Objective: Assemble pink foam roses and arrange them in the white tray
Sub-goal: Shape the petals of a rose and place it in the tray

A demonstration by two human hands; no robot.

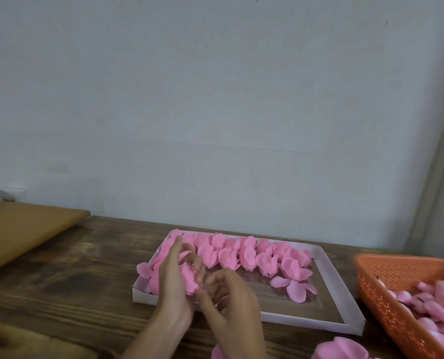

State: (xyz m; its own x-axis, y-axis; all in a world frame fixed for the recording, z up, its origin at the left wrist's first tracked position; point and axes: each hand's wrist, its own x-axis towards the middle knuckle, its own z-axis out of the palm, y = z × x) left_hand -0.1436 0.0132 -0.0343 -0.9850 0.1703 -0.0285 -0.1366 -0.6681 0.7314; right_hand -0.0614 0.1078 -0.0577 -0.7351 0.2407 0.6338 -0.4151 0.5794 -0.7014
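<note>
A white tray (329,274) lies on the dark wooden table, its far rows filled with several pink foam roses (244,252). Over the tray's near left corner my left hand (173,283) holds a pink foam rose (189,279), fingers curled round it. My right hand (228,294) is just to its right with curled fingers touching the rose's side; whether they grip it is blurred. Loose pink petals (294,287) lie in the tray's right part.
An orange perforated basket (386,270) with several pink foam buds stands at the right. More pink pieces (341,349) lie at the bottom edge. A lighter wooden board (21,229) sits at the left. A grey wall stands right behind the table.
</note>
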